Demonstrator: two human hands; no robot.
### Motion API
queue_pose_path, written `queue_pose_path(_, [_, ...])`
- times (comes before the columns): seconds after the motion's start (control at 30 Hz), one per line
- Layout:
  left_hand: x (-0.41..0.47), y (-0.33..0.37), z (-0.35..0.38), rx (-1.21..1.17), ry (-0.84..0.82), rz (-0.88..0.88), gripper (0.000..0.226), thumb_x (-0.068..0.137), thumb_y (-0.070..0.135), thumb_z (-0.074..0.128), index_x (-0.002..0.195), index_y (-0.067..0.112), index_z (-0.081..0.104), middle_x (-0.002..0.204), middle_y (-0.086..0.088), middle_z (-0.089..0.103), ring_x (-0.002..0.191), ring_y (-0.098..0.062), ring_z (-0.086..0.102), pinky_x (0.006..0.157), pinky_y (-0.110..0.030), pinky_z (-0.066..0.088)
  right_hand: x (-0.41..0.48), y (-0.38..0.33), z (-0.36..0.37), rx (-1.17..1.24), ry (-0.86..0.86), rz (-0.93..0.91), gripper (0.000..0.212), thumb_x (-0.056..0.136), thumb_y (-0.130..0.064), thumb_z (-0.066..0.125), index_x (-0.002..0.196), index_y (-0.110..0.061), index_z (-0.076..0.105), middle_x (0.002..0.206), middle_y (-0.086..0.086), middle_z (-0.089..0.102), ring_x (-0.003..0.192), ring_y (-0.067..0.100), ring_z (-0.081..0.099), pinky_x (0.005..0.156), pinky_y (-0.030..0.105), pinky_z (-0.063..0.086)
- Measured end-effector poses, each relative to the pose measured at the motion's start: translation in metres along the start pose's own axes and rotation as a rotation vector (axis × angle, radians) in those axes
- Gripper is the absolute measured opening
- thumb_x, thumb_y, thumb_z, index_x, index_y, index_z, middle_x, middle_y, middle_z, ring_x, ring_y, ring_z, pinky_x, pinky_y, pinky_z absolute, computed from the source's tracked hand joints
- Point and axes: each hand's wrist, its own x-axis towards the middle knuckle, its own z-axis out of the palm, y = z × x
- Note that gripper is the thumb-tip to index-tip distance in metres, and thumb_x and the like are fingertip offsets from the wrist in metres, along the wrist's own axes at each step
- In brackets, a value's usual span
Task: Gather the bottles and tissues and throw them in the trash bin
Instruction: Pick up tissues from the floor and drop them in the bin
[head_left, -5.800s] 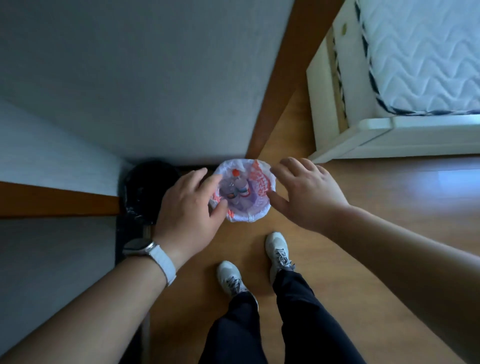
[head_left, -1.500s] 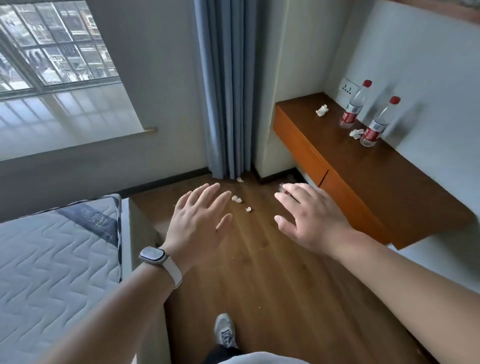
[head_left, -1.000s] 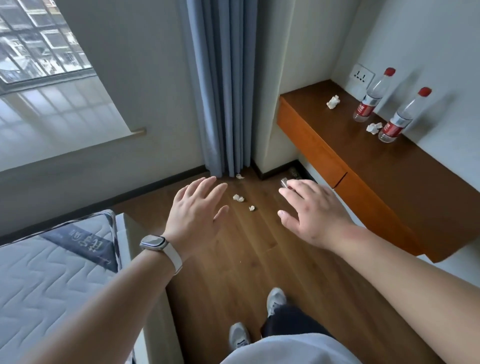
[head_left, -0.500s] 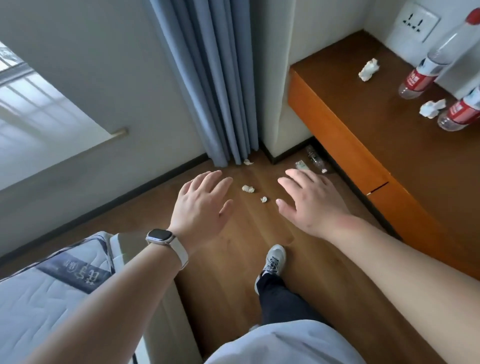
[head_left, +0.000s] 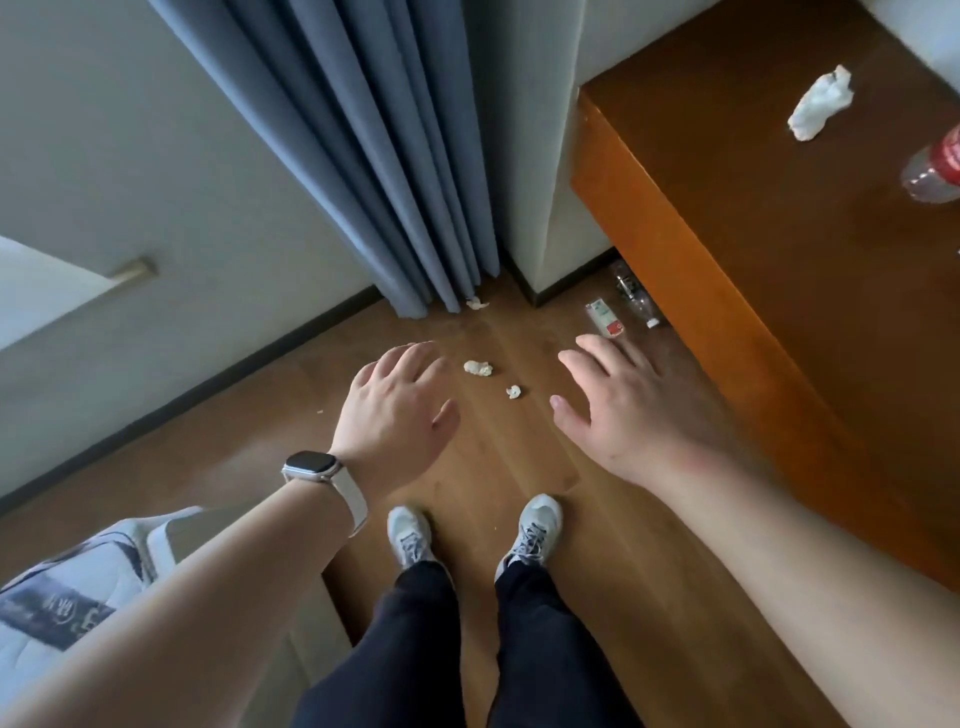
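Two crumpled tissues lie on the wooden floor, one larger (head_left: 478, 368) and one smaller (head_left: 513, 392), between my hands. A third tissue (head_left: 475, 303) sits at the foot of the curtain. Two plastic bottles lie on the floor under the desk edge: one with a white and red label (head_left: 602, 319) and a clear one (head_left: 636, 300). On the desk are a tissue (head_left: 821, 108) and a red-labelled bottle (head_left: 935, 166), cut off by the frame. My left hand (head_left: 397, 415) and right hand (head_left: 623, 410) hover above the floor, fingers spread, holding nothing.
A blue curtain (head_left: 374, 156) hangs in the corner. The brown wooden desk (head_left: 753, 312) runs along the right wall. A bed corner with a mattress (head_left: 67, 592) is at lower left. My feet (head_left: 467, 530) stand on the floor. The trash bin is out of view.
I have walked closer to the corner and tilted my view down; the floor tissues and bottles are nearer. Both feet now stand side by side. My hands stay empty.
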Motion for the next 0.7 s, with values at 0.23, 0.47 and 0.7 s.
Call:
queue_pose_path(0.23, [0.07,-0.054,0.102,-0.065,-0.112,-0.011,0.048,0.086,0.034,0.063,0.132,0.023,0.053,0.137,-0.001,0.054,0.126,-0.028,0.048,0.101,-0.046,0.042,0.061,0.022,0.093,0.057,0.009,0.062,0.051,0.082,-0.043,0.045,0.114,-0.008,0.064,0.123,0.014,0.059,0.103,0.038,0.056,0.086,0.047,0.046])
queue_pose_path(0.47, [0.139,-0.122,0.276,-0.06,-0.291,0.005,0.051,0.089,0.036,0.059,0.138,0.024,0.049,0.142,-0.001,0.049,0.131,-0.028,0.044,0.103,-0.044,0.037,0.116,0.066,0.245,0.02,-0.027,0.156,0.052,0.083,-0.045,0.045,0.12,-0.012,0.061,0.127,0.008,0.056,0.108,0.033,0.054,0.086,0.045,0.046])
queue_pose_path(0.7, [0.188,-0.169,0.437,0.02,-0.4,0.173,0.052,0.093,0.039,0.052,0.142,0.024,0.044,0.148,-0.003,0.043,0.134,-0.028,0.039,0.104,-0.045,0.036,0.16,0.118,0.408,-0.036,-0.211,0.222,0.05,0.091,-0.047,0.044,0.132,-0.018,0.05,0.14,0.001,0.044,0.122,0.027,0.043,0.094,0.042,0.039])
